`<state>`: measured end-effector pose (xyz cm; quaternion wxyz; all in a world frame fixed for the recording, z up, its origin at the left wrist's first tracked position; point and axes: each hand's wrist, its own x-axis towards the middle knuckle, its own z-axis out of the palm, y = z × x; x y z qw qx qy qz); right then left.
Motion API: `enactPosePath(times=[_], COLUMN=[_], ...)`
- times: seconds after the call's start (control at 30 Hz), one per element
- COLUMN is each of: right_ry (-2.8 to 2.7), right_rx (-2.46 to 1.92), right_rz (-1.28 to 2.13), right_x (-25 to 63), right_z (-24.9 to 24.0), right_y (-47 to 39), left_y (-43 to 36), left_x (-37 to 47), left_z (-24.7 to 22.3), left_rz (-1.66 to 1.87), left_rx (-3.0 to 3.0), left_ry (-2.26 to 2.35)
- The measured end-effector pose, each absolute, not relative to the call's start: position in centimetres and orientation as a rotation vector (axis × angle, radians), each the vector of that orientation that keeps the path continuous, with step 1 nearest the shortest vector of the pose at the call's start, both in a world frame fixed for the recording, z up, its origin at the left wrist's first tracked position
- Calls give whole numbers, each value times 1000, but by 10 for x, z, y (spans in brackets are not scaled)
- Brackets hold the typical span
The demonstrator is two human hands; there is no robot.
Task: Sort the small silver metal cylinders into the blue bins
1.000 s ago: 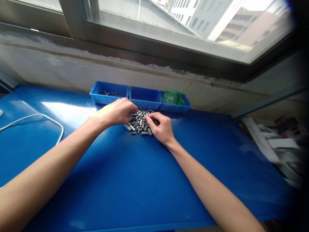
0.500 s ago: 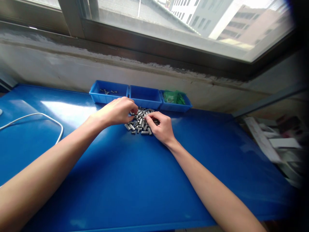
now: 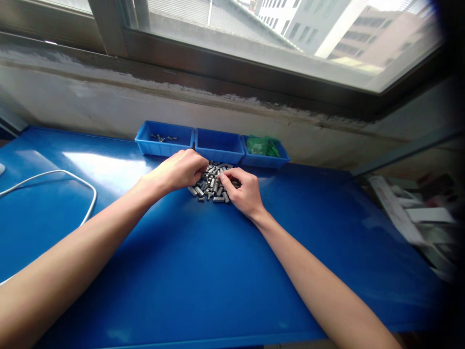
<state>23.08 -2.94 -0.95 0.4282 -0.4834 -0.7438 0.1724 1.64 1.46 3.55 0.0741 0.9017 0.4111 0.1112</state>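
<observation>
A pile of small metal parts (image 3: 212,183) lies on the blue table (image 3: 218,266), in front of three blue bins. At the pile's left side is my left hand (image 3: 187,168), its fingers curled down and pressed together; whatever they hold is hidden. My right hand (image 3: 242,188) rests at the pile's right side, thumb and index finger close together over the parts, and what is between them is too small to make out. Several small screws lie in the left bin (image 3: 165,148). Green plastic bags (image 3: 263,145) fill the right bin (image 3: 267,161).
The middle bin (image 3: 220,152) stands between the other two, against the wall below the window. A white cable (image 3: 78,178) curves over the table's left part. Beyond the right edge are blurred white objects (image 3: 428,214).
My left hand has dipped slightly toward the pile, and its fingers have closed together. My right hand has barely moved.
</observation>
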Motion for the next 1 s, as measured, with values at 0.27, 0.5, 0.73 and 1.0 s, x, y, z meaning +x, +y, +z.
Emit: enactPosePath(times=[0.27,0.5,0.73,1.0], right_ry=[-1877,-1877,-1867,-1860], right_rx=[-1201,-1198,-1199,-1197], right_rz=[412,416,445,450], right_x=[231,233,232,233], right_z=[-9,-11,-10,-10], right_y=[-29,-28,-28,-29], left_y=[15,15,29,37], left_x=[14,10,-22,-46], left_z=[47,51,65,48], left_rz=[682,560,1021,854], left_rx=[2196,1877,2034,2245], left_ry=[1137,979,1595,1941])
